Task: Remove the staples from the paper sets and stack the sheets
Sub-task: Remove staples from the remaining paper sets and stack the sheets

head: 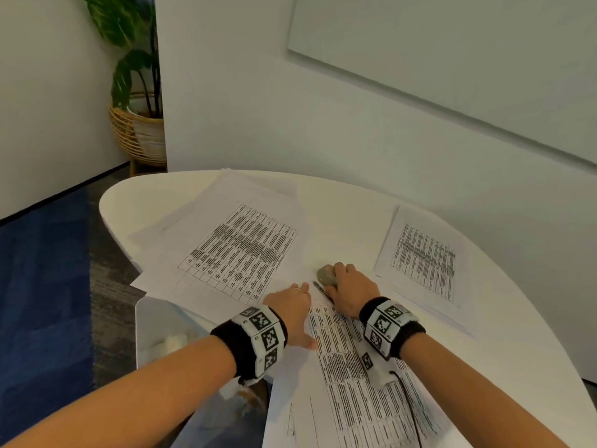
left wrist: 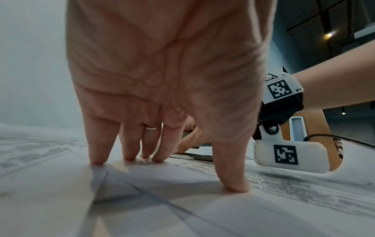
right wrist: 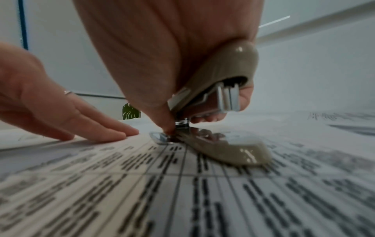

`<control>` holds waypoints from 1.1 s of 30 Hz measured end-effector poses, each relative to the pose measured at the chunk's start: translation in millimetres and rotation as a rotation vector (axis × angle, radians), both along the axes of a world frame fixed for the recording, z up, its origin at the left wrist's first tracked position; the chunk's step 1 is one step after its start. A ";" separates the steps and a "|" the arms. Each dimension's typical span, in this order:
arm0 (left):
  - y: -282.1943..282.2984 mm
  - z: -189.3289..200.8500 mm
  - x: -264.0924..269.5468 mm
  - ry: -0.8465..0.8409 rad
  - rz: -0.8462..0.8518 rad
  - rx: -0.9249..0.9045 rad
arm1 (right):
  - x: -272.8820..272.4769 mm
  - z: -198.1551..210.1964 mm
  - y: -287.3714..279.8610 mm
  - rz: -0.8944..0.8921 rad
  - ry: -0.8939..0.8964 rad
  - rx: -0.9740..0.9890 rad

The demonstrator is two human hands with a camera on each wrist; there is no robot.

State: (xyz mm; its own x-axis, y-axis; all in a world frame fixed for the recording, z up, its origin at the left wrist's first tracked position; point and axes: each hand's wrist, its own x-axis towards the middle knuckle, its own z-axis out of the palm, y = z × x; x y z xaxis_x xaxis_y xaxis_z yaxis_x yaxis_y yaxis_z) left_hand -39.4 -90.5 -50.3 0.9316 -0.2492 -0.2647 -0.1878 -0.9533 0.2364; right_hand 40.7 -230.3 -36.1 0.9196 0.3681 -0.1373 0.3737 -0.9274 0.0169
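A stapled paper set (head: 349, 383) with printed tables lies in front of me on the white table (head: 504, 344). My left hand (head: 290, 305) lies flat on its top left corner, fingers (left wrist: 129, 144) straight and pressing the sheet (left wrist: 162, 200). My right hand (head: 350, 289) grips a beige staple remover (head: 326, 275) at the set's top edge. In the right wrist view the tool's upper arm (right wrist: 215, 89) is raised in my fingers, its base (right wrist: 229, 149) rests on the paper (right wrist: 162, 192), and its metal tip (right wrist: 160, 137) touches the sheet next to my left hand (right wrist: 61, 115).
A loose spread of printed sheets (head: 232, 240) covers the table's far left. A tidy stack of sheets (head: 423, 260) lies at the right. Behind the table stand a wall and a potted plant in a wicker basket (head: 139, 134). A chair (head: 161, 334) is at the lower left.
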 end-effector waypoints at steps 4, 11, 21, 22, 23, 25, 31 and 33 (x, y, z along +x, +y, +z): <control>-1.3 -8.0 5.7 0.026 0.025 0.027 | -1.7 2.2 1.8 0.008 0.010 -0.042; -2.1 -10.7 5.5 0.023 0.002 0.051 | -13.7 8.7 23.0 -0.142 0.087 0.033; -3.5 -10.8 7.8 0.021 0.031 0.073 | 1.8 4.8 24.1 -0.094 0.062 -0.007; -3.8 -11.1 7.9 0.016 0.035 0.072 | 0.9 3.8 26.3 -0.137 0.081 0.016; -3.8 -11.2 8.1 0.012 0.038 0.072 | 1.0 2.5 28.7 -0.181 0.095 0.048; -3.0 -12.5 9.8 0.017 0.037 0.059 | 2.3 3.0 35.0 -0.273 0.117 0.103; -0.5 -8.8 8.6 0.019 0.016 0.057 | 11.7 8.6 45.5 -0.376 0.156 0.213; -1.4 -7.5 6.0 0.015 0.031 0.036 | 16.2 11.5 46.1 -0.318 0.147 0.190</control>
